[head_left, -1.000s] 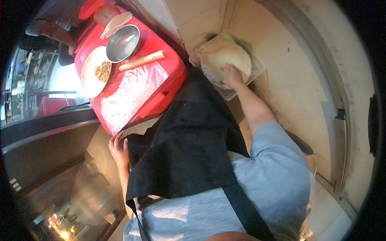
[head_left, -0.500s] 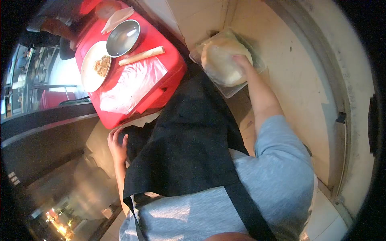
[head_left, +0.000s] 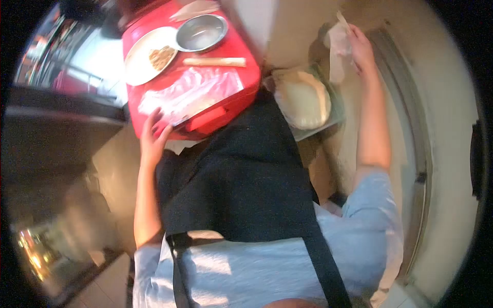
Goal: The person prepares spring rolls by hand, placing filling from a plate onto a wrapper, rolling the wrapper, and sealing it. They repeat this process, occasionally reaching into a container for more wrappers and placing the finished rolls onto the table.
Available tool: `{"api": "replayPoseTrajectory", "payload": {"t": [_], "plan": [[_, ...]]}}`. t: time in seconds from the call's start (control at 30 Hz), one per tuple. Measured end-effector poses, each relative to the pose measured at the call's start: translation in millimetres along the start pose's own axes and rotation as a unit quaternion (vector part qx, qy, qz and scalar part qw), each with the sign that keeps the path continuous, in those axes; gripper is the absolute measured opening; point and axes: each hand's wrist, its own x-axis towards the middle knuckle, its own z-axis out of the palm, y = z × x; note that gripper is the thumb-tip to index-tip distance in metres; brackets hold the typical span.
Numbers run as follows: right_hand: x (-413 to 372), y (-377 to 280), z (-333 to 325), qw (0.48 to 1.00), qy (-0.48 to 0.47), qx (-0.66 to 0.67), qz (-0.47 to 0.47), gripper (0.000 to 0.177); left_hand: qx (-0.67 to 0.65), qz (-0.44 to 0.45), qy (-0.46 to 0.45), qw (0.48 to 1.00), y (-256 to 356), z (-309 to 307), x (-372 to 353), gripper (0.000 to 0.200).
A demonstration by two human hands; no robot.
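Note:
My right hand [head_left: 362, 50] is raised at the upper right, closed on a thin pale wrapper sheet [head_left: 339, 50] that hangs from its fingers. Below and left of it, a stack of pale round wrappers [head_left: 303, 102] lies in a clear plastic tray [head_left: 335, 110]. My left hand [head_left: 155, 134] has its fingers apart at the near edge of the red surface [head_left: 245, 96], beside a clear plastic sheet [head_left: 192, 92]. Behind that sheet lies a pale rolled wrapper [head_left: 215, 62]. A white plate [head_left: 137, 64] bears brown filling [head_left: 160, 57], next to a metal bowl [head_left: 202, 34].
Another pale folded piece [head_left: 195, 9] lies behind the bowl. A wall with a ledge runs along the right side. Dark counter-like surfaces [head_left: 56, 120] stand at the left, with bright, blurred golden items [head_left: 35, 254] at the lower left.
My right hand has left the wrapper stack and moved up and right with a thin sheet. My left hand has moved up to the plastic sheet's edge. The view has shifted.

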Motion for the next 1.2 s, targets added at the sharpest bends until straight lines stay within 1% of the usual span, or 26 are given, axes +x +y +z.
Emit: {"api": "replayPoseTrajectory", "payload": {"t": [0.03,0.07,0.1,0.17,0.27,0.37,0.4,0.47,0.5,0.53,0.57,0.6,0.63,0.7,0.73,0.77,0.8,0.83,0.9,0.93,0.97,1.0,1.03,1.1,1.13,1.2], "plan": [[-9.7,-17.1,19.6,0.995,-0.043,0.083,0.034,0.03,-0.111,-0.025,-0.028,0.993,1.7,6.1,9.9,0.059],[-18.2,-33.9,41.5,0.98,-0.088,0.161,0.071,0.029,-0.223,-0.082,-0.052,0.97,6.5,15.6,16.4,0.062],[-24.2,-42.4,64.9,0.964,-0.134,0.222,0.06,0.029,-0.336,-0.13,-0.074,0.93,11.3,25.9,22.5,0.066],[-37.5,-52.1,109.6,0.914,-0.217,0.338,0.046,0.029,-0.508,-0.176,-0.115,0.835,-6.8,52.9,31.5,0.075],[-78.5,-100.5,182.6,0.869,-0.214,0.445,0.039,0.032,-0.643,-0.198,-0.196,0.713,-4.9,53.5,47.0,0.076],[-102.5,-116.9,238.0,0.817,-0.207,0.536,0.051,0.038,-0.688,-0.174,-0.061,0.701,5.1,36.7,68.3,0.082],[-118.5,-122.0,249.1,0.804,-0.205,0.549,0.098,0.04,-0.66,-0.189,-0.004,0.727,-19.6,36.1,78.9,0.089],[-125.9,-71.4,288.3,0.781,-0.208,0.581,0.094,0.04,-0.676,-0.227,0.054,0.699,-39.4,23.4,75.2,0.083],[-145.7,-72.4,297.3,0.763,-0.208,0.587,0.174,0.039,-0.682,-0.244,0.083,0.684,-43.7,19.0,72.6,0.08],[-154.2,-40.4,315.4,0.751,-0.2,0.593,0.209,0.037,-0.67,-0.234,0.079,0.7,-35.6,12.1,64.3,0.081],[-160.0,1.3,335.4,0.779,-0.189,0.561,0.207,0.038,-0.69,-0.184,0.078,0.696,-42.3,9.8,64.1,0.078],[-185.6,-16.0,337.3,0.785,-0.147,0.524,0.296,0.041,-0.706,-0.135,0.077,0.691,-51.5,10.2,63.1,0.076],[-189.3,10.0,343.3,0.78,-0.187,0.499,0.329,0.046,-0.721,-0.087,0.075,0.683,-62.0,12.1,61.8,0.074],[-183.2,46.2,342.6,0.793,-0.237,0.442,0.347,0.049,-0.571,-0.138,0.126,0.799,-96.6,17.4,66.6,0.068],[-179.2,46.7,339.8,0.836,-0.231,0.385,0.315,0.048,-0.487,-0.163,0.149,0.845,-106.1,15.4,70.1,0.067],[-174.3,45.5,335.3,0.875,-0.223,0.325,0.28,0.049,-0.368,-0.159,0.199,0.894,-114.3,14.9,71.4,0.066],[-162.0,46.9,331.2,0.894,-0.23,0.283,0.26,0.047,-0.24,-0.153,0.246,0.927,-114.7,11.6,71.7,0.067],[-150.8,43.5,328.2,0.929,-0.231,0.192,0.214,0.047,-0.106,-0.146,0.287,0.941,-115.8,8.2,72.3,0.069],[-126.0,37.0,326.7,0.962,-0.24,0.034,0.126,0.049,-0.091,-0.179,0.226,0.953,-122.1,-5.3,75.9,0.065],[-109.7,45.6,331.2,0.969,-0.236,-0.036,0.063,0.046,-0.084,-0.196,0.195,0.957,-122.3,-9.2,75.3,0.063],[-93.8,64.5,340.8,0.968,-0.229,-0.105,0.0,0.043,-0.079,-0.214,0.171,0.958,-122.2,-10.4,73.5,0.06],[-91.4,66.1,345.0,0.958,-0.22,-0.172,-0.062,0.041,-0.073,-0.232,0.146,0.959,-121.4,-11.7,71.5,0.058],[-92.1,68.5,344.2,0.948,-0.227,-0.201,-0.092,0.036,-0.066,-0.249,0.12,0.959,-120.3,-13.4,69.7,0.056],[-95.4,65.6,342.0,0.924,-0.238,-0.255,-0.153,0.027,-0.042,-0.236,0.145,0.96,-115.4,-11.7,66.1,0.051],[-104.2,61.2,336.4,0.929,-0.236,-0.237,-0.161,0.02,-0.031,-0.23,0.16,0.96,-114.9,-11.2,65.0,0.049],[-113.5,56.3,322.9,0.909,-0.261,-0.283,-0.157,0.02,0.081,-0.146,0.174,0.971,-122.0,-9.5,65.6,0.048]]}}
